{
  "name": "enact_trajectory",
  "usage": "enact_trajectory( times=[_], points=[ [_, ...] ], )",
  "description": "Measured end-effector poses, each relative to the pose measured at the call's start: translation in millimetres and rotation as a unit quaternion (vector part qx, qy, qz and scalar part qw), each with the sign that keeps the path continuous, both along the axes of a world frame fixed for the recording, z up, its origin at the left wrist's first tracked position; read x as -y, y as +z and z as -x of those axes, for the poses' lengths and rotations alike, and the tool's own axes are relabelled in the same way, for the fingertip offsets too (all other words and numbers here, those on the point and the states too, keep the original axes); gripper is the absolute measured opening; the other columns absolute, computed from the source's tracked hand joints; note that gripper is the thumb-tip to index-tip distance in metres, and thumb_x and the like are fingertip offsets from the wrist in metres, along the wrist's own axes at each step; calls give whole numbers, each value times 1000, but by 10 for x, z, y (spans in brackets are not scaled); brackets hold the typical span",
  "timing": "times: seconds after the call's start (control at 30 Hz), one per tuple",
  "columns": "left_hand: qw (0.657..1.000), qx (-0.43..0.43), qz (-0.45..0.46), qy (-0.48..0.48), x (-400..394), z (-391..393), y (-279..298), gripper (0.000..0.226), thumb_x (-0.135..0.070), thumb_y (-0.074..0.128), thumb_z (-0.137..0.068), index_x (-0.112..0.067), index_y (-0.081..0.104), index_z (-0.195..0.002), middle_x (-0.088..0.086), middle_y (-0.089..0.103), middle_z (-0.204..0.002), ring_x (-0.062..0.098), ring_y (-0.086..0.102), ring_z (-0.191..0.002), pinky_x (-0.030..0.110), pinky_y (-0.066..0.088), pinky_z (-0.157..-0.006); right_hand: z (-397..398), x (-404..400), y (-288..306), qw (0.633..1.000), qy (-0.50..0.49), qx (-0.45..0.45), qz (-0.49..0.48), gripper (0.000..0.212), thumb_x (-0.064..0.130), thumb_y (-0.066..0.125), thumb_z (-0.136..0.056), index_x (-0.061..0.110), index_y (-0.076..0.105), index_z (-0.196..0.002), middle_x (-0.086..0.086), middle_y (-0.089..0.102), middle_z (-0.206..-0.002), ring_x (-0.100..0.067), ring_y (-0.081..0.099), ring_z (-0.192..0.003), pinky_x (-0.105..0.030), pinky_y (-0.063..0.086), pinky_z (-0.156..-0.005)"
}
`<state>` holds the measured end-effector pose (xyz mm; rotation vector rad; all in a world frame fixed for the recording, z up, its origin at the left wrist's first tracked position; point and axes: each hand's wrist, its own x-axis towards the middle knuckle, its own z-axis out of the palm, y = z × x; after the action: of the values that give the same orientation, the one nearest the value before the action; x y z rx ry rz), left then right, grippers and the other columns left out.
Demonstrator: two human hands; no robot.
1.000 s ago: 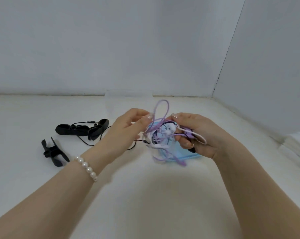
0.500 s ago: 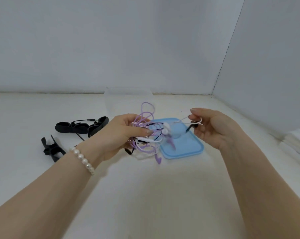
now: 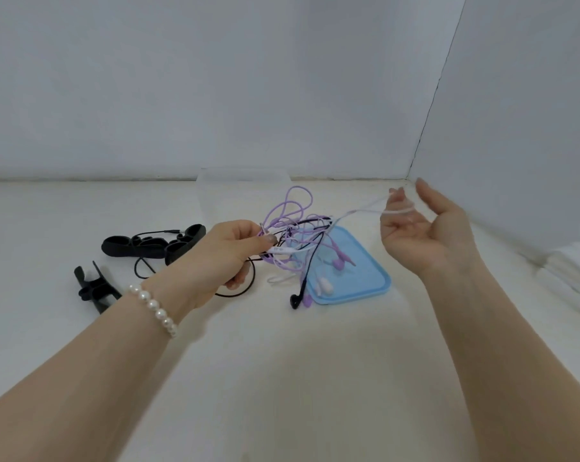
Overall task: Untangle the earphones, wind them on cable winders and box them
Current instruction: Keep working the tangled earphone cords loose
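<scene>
Fingers [image 3: 265, 243] of the left hand [image 3: 221, 261] pinch the tangled earphones [image 3: 295, 235] just above the worktop [image 3: 282, 378], purple, black and white cords hanging from them toward the blue lid [image 3: 365, 278] just to their right. One white cord [image 3: 362, 211] runs up and rightward to the right hand [image 3: 422, 231], draped over its loosely curled fingers; whether they grip it I cannot tell. Black cable winders [image 3: 155, 243] lie left of the left hand. A clear box [image 3: 241, 181] stands beyond.

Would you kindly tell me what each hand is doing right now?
Left hand: grips the cable tangle.
Right hand: fingers loosely spread, white cable draped over them.
</scene>
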<state>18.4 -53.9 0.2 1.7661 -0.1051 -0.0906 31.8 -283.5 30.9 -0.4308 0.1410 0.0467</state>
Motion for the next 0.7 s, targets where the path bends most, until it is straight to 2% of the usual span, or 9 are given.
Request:
enact_trajectory(
  times=[0.1,0.13,0.2,0.27,0.33,0.43,0.5,0.63,0.7],
  points=[
    [1000,3,20,12,-12,-22,-12,26,-15,53,-94,-12,47,-68,2,46,-60,8,24,-31,13,18,-35,38,44,15,998,-17,53,7,48,14,53,-76,0,49,-122,-20,69,-103,-28,68,-88,-31,47,-84],
    [1000,3,22,12,-17,-26,-20,26,-15,53,-94,-11,47,-69,5,45,-64,8,24,-31,13,18,-35,46,51,33,997,-15,66,34,48,14,51,-77,1,48,-123,-19,68,-109,-32,67,-97,-37,45,-93],
    [1000,2,16,11,-20,-29,-31,28,-16,51,-95,-11,46,-68,7,41,-66,8,24,-31,14,19,-35,40,36,56,988,-26,78,132,37,11,48,-84,7,48,-121,-16,67,-112,-35,66,-102,-44,44,-97],
    [1000,2,12,9,-20,-29,-40,29,-16,50,-96,-12,43,-67,5,37,-64,7,23,-31,15,19,-35,20,-4,54,958,-60,77,270,33,4,45,-90,12,49,-121,-14,67,-111,-32,68,-97,-40,50,-92],
    [1000,7,16,5,-22,-23,-33,28,-14,49,-96,-11,44,-69,6,34,-65,7,23,-30,14,19,-34,1,-31,27,927,-87,68,360,34,-1,49,-88,11,52,-120,-11,68,-105,-27,71,-88,-33,54,-81],
    [999,12,32,-5,-32,-16,-29,27,-11,49,-95,-11,47,-69,4,31,-60,6,22,-30,14,19,-34,-11,-31,-7,903,-117,45,412,25,-3,55,-84,12,59,-104,-7,69,-89,-19,71,-73,-26,53,-68],
    [999,10,39,-13,-30,-11,-29,23,-12,49,-95,-9,50,-72,3,32,-59,6,23,-31,14,19,-34,-6,-36,-4,886,-143,51,437,17,-2,56,-83,13,61,-88,-3,64,-70,-15,62,-57,-23,45,-56],
    [998,2,60,-15,-10,1,-17,19,-14,50,-95,-7,55,-78,2,39,-59,6,24,-31,14,20,-34,44,-114,14,882,-116,136,435,17,2,59,-82,9,57,-67,-2,50,-48,-16,42,-43,-22,31,-43],
    [998,4,67,-14,5,8,-9,19,-14,50,-95,-7,56,-78,0,38,-57,6,24,-31,13,20,-34,105,-165,35,848,-75,185,491,21,9,67,-79,10,61,-59,-3,50,-47,-14,40,-41,-19,29,-42]
  ],
)
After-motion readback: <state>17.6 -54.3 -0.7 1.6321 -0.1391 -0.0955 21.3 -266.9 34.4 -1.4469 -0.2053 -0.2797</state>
